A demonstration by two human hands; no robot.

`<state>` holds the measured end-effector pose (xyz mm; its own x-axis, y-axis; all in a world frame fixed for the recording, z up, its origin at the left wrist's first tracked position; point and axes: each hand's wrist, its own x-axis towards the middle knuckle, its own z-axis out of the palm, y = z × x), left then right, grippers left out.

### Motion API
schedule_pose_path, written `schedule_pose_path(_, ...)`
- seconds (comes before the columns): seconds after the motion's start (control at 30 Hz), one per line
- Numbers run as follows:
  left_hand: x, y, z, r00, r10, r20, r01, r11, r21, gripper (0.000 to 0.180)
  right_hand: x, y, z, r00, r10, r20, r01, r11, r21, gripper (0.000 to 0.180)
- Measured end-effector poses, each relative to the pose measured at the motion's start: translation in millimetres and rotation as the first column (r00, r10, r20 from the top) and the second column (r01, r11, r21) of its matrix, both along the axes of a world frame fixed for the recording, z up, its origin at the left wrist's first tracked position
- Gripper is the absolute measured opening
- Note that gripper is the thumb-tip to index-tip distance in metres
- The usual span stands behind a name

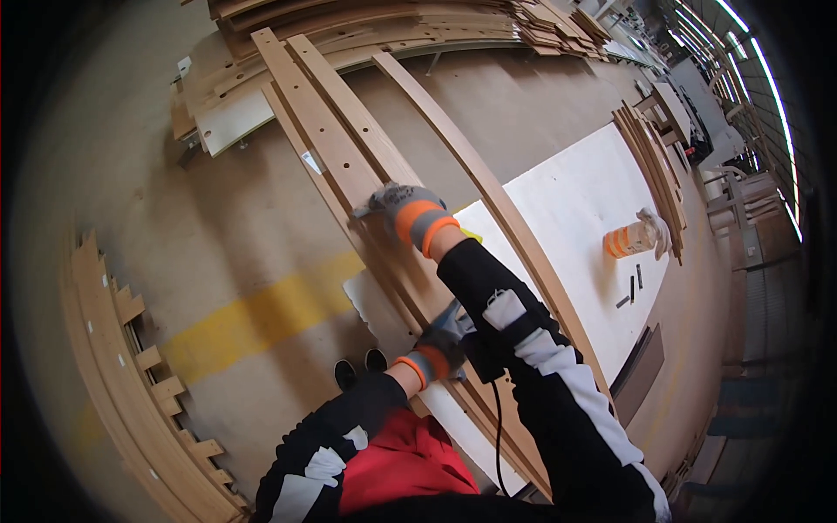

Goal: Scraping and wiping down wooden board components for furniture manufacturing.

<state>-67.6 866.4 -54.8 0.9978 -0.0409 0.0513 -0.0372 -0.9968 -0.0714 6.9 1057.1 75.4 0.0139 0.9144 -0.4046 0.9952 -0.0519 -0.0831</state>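
Observation:
My right hand [405, 213], in a grey glove with an orange cuff, reaches forward and lies on a long wooden slat [327, 139] with a row of small holes. It is one of several slats lying side by side on the workbench. A curved slat [471, 152] runs just to their right. My left hand [433, 349], gloved the same way, is close to my body under my right forearm. It grips a dark tool [453, 318] that is mostly hidden, and a black cord [498, 427] hangs below it.
A white board [575, 200] covers the bench and carries an orange-and-clear bottle [629, 239] and small dark pieces [634, 286]. Curved wood is stacked on the right [654, 166], at the back [392, 22] and on the floor at left [131, 375]. A yellow line [261, 318] crosses the floor.

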Motion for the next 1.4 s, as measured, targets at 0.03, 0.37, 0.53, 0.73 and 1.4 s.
schedule_pose_path(0.03,4.5,-10.9,-8.1,1.0,0.006,0.021,-0.006,1.0,-0.02,0.078,-0.7,5.6,7.7,0.999,-0.039,0.025,0.04,0.997,-0.065,0.043)
schedule_pose_path(0.37,0.2,-95.9,-14.3,0.852,0.085,0.517,-0.154,0.984,0.091,0.071,-12.9,-80.4,15.5,0.998,0.019,0.054,-0.016,0.998,-0.055,0.033)
schedule_pose_path(0.53,-29.4,-63.0,78.9,0.999,0.001,-0.054,-0.031,0.832,-0.554,0.064,-3.5,-167.5,22.4,0.996,-0.043,0.076,0.056,0.98,-0.19,0.04)
schedule_pose_path(0.73,-40.7,13.4,64.9,0.963,0.078,-0.258,-0.234,0.718,-0.656,0.06,-11.5,-154.1,33.2,0.994,-0.101,0.045,0.107,0.98,-0.165,0.032)
schedule_pose_path(1.4,-32.1,56.0,7.3,0.965,-0.079,-0.252,-0.155,0.6,-0.784,0.04,-35.2,124.6,2.6,0.993,0.117,0.008,-0.117,0.993,-0.011,0.037)
